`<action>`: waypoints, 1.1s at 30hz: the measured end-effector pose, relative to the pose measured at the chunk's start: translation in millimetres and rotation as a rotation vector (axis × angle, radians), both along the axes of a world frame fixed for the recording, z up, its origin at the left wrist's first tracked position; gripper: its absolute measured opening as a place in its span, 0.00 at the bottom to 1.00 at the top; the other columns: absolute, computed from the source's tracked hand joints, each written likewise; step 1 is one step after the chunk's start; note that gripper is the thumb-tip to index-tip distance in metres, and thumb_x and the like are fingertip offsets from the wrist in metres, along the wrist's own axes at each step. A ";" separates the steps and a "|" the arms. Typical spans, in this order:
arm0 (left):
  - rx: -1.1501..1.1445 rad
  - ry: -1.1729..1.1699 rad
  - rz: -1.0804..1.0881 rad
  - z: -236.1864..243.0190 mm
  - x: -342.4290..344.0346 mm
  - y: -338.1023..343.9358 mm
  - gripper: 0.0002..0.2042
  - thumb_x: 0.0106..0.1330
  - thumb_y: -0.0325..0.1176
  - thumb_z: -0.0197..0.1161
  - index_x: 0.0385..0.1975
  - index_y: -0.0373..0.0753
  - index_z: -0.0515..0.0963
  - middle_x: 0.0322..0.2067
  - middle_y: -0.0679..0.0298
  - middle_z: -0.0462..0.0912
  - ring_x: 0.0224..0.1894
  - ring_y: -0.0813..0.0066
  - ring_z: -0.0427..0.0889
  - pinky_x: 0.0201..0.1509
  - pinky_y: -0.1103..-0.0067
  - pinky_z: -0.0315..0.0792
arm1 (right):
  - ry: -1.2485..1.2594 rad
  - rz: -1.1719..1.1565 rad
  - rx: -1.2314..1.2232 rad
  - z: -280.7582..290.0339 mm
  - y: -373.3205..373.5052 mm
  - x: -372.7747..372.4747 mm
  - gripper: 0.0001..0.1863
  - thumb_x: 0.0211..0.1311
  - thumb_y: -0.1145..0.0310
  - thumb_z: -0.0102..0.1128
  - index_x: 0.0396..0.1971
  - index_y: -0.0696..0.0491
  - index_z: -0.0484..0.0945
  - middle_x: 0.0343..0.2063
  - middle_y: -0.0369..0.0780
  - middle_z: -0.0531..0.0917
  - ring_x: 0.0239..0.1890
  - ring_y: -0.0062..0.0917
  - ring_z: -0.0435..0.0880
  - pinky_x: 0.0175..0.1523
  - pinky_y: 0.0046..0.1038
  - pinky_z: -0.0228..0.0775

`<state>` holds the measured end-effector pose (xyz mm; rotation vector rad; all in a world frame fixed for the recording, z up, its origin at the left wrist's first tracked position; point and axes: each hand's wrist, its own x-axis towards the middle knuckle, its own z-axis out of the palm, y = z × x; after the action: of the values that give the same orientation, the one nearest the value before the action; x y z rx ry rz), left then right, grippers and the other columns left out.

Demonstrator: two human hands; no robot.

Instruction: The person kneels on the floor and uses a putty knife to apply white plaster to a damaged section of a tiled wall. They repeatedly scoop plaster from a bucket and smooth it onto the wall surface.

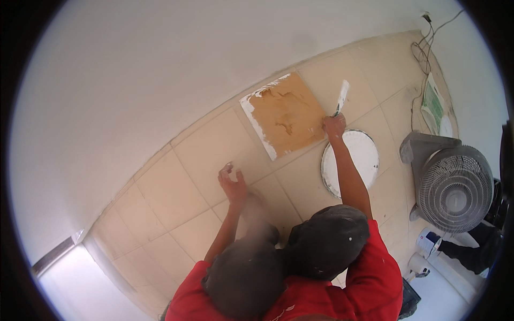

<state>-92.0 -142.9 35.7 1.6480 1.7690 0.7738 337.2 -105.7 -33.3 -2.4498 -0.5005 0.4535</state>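
Observation:
My right hand (335,125) is closed around the handle of a putty knife (342,96), whose broad blade points up and away, smeared white. Just left of that hand lies a square panel (292,109), tan with darker brown streaks and white paste along its left and far edges. Under my right forearm is a round bucket (350,155) with a white surface inside a dark rim; the forearm covers part of it. My left hand (233,184) hovers over the tiles, apart from the panel, with thumb and fingers spread in a loose curve and nothing between them. Its fingertips look whitish.
Beige floor tiles (203,176) run along a pale wall (176,69). A grey fan (455,192) stands at right. Behind it are a green-and-white bag (433,104) and a loose cable (423,56) by the wall. White containers (428,241) sit at lower right. My dark-clad knees are close below.

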 end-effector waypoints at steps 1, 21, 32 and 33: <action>-0.003 0.002 -0.002 1.0 0.3 1.4 0.19 0.68 0.28 0.64 0.59 0.36 0.76 0.51 0.57 0.79 0.54 0.61 0.76 0.59 0.64 0.70 | -0.034 0.007 -0.017 1.6 3.0 0.0 0.13 0.54 0.70 0.59 0.35 0.64 0.79 0.33 0.57 0.85 0.42 0.56 0.86 0.50 0.51 0.77; -0.033 -0.051 -0.047 -3.0 -19.0 -10.2 0.19 0.66 0.26 0.64 0.57 0.31 0.76 0.50 0.54 0.81 0.54 0.57 0.78 0.61 0.63 0.71 | -0.148 -0.171 0.002 -23.3 22.2 66.8 0.08 0.47 0.70 0.63 0.24 0.60 0.79 0.23 0.50 0.85 0.28 0.46 0.89 0.40 0.43 0.81; -0.031 -0.067 -0.086 -0.2 -11.2 -5.9 0.18 0.67 0.28 0.63 0.57 0.33 0.77 0.52 0.55 0.81 0.54 0.59 0.77 0.59 0.63 0.71 | -0.093 -0.213 -0.074 23.6 39.8 59.9 0.14 0.52 0.70 0.61 0.38 0.61 0.80 0.41 0.55 0.86 0.48 0.53 0.87 0.56 0.46 0.78; -0.024 -0.050 -0.089 -1.5 -17.7 -6.5 0.18 0.69 0.29 0.63 0.58 0.34 0.76 0.53 0.57 0.80 0.55 0.62 0.77 0.56 0.64 0.71 | -0.082 -0.218 -0.067 23.4 42.1 56.0 0.14 0.52 0.71 0.60 0.38 0.60 0.80 0.41 0.55 0.86 0.48 0.54 0.86 0.56 0.45 0.78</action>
<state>-109.7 -149.4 34.3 1.6650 1.6529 0.7450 393.2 -63.5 -9.9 -2.5594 -0.2501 0.2839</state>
